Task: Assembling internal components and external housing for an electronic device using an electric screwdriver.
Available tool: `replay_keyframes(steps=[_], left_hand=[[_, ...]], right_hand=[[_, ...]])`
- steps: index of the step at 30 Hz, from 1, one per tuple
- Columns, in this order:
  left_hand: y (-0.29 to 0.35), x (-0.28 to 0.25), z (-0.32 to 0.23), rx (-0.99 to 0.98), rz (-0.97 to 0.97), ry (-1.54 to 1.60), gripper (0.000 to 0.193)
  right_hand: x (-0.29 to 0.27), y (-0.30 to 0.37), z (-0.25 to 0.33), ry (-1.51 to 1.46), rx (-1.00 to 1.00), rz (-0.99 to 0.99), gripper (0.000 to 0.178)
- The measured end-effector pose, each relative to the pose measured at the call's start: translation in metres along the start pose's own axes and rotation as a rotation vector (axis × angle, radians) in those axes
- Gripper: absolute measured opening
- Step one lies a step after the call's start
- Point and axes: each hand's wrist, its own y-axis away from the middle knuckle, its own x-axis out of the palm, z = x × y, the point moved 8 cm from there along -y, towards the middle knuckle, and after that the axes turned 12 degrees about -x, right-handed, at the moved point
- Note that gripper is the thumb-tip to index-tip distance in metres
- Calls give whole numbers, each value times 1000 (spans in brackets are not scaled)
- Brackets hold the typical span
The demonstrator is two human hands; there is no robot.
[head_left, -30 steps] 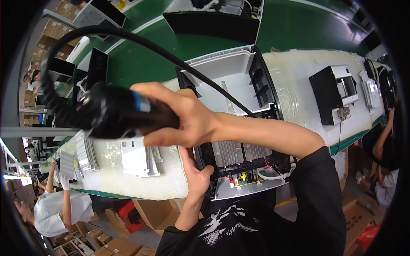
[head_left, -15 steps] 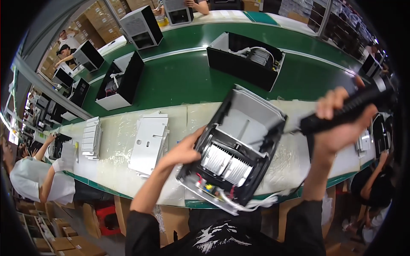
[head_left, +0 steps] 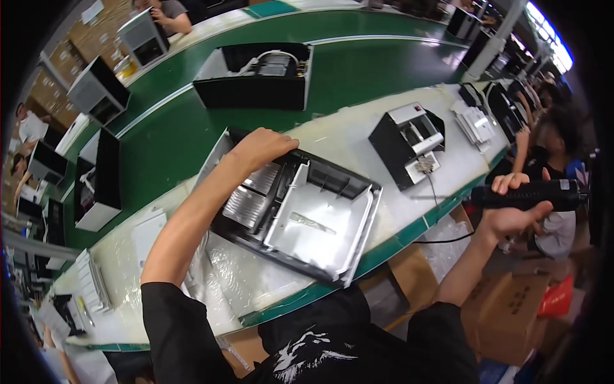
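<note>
An appliance housing (head_left: 329, 217) lies open side up in front of me, with a black rim, a pale grey hollow and silver ribbed metal parts. My left hand (head_left: 265, 146) is closed over its far edge, and my left forearm crosses above its left end. Out to the right, off the table edge, my right hand (head_left: 508, 201) is wrapped round a black electric screwdriver (head_left: 543, 195). The screwdriver lies level, its thin bit pointing left toward the table. Between housing and screwdriver stands a small black box-shaped device (head_left: 400, 150) with a silver top and a cable.
White metal panels (head_left: 93, 281) lie at the left of the table (head_left: 281, 285), and more pale panels (head_left: 473, 121) at the right. Beyond runs a green conveyor (head_left: 160, 147) carrying black-and-white housings (head_left: 252, 80). Co-workers sit around; cardboard boxes (head_left: 505, 313) stand below right.
My view has swung to the right. The housing has turned, so its hollow now faces right, and my left hand has shifted to its far edge. The screwdriver has levelled out beside the table.
</note>
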Motion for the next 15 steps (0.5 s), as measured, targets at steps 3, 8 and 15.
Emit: replay_keyframes(steps=[3,8,15], left_hand=[[-14,5,-23,204,-66,-37,10],[4,9,-55,289,-112,-48,9],[46,-57,-73,-10,-297,229,43]], right_hand=[[-22,-5,-9,109,-109,-68,72],[-40,-12,-28,244,-191,-83,72],[-39,-11,-66,233,-68,-72,74]])
